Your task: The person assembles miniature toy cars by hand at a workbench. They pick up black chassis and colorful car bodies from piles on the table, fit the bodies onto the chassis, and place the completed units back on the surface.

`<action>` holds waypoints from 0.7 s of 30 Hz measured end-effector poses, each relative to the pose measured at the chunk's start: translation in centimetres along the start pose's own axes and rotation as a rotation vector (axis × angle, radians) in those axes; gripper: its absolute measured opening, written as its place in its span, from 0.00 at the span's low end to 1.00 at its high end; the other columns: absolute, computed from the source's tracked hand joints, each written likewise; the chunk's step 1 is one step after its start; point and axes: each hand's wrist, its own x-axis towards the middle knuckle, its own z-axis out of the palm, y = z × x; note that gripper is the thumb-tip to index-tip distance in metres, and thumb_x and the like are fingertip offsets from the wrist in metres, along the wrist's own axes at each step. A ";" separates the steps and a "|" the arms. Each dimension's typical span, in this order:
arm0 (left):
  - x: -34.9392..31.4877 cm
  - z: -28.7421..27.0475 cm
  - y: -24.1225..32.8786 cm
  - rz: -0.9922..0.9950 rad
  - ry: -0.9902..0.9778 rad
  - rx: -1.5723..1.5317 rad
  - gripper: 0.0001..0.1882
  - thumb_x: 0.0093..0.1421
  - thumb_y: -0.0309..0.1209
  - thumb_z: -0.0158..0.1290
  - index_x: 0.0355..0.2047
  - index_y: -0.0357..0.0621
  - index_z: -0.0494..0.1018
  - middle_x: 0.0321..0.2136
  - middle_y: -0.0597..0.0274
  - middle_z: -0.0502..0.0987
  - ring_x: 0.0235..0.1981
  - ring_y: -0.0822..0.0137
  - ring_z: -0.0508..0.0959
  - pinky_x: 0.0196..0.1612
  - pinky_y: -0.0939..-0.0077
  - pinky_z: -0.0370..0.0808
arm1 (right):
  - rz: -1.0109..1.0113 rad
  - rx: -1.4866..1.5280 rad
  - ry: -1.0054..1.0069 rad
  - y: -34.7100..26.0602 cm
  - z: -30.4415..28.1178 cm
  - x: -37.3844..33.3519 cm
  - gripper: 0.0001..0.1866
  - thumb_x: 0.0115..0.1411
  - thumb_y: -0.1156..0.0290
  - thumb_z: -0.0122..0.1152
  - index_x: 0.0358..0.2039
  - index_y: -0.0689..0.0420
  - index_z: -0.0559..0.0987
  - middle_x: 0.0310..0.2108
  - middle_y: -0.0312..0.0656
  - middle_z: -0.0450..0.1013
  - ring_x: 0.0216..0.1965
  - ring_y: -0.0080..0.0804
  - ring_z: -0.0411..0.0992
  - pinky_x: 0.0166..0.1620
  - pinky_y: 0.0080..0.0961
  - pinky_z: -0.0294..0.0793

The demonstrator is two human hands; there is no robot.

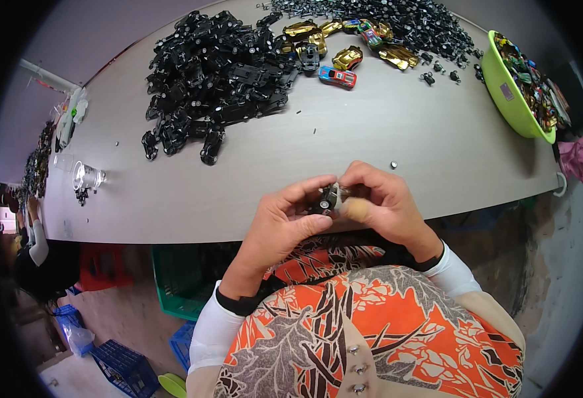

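- At the near side of a desk, straight toward the wearer from a blue-and-red toy car, a left hand pinches a dark toy-car part between thumb and forefinger.
- The right hand, a tan wrap on one digit, meets the part from the right, its fingers curled and drawn close together; blur and overlap leave it unclear whether they grip the part or another piece.
- The part, held above the desk's near edge, shows a pale-hubbed wheel. Its visible length slants from near left to far right; fingers cover the ends, so which way its front points cannot be told.
- A small silver piece lies nearer than the blue-and-red car and to its right.
- The blue-and-red car itself lies nearly crosswise.
- Left of that car rises a heap of black toy-car bases; gold toy cars gather just beyond it.
- Well to its left and nearer stands a clear cup.
- Well to its right, a lime-green basin holds a colorful jumble.
- Farthest beyond it spreads a bank of small dark parts.
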 end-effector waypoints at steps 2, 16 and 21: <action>0.2 0.3 0.5 -0.089 0.071 -0.026 0.21 0.48 0.21 0.60 0.45 0.39 0.71 0.33 0.70 0.74 0.34 0.81 0.71 0.40 0.86 0.70 | 0.120 0.110 -0.045 -0.2 -1.2 0.0 0.05 0.56 0.76 0.57 0.33 0.63 0.73 0.26 0.31 0.65 0.25 0.15 0.65 0.27 0.13 0.64; 1.0 0.6 0.7 -0.265 -0.038 0.092 0.09 0.59 0.30 0.50 0.37 0.38 0.73 0.24 0.71 0.73 0.25 0.83 0.68 0.28 0.90 0.65 | 0.265 0.171 -0.255 0.6 -3.4 0.5 0.03 0.55 0.76 0.56 0.30 0.62 0.75 0.29 0.33 0.66 0.22 0.15 0.63 0.23 0.12 0.63; 1.2 0.7 0.2 -0.201 -0.016 0.138 0.08 0.57 0.28 0.53 0.35 0.35 0.73 0.25 0.70 0.73 0.25 0.82 0.69 0.29 0.89 0.66 | 0.348 0.284 -0.263 0.8 -3.5 0.5 0.03 0.54 0.77 0.57 0.29 0.62 0.75 0.27 0.32 0.67 0.21 0.14 0.62 0.22 0.12 0.61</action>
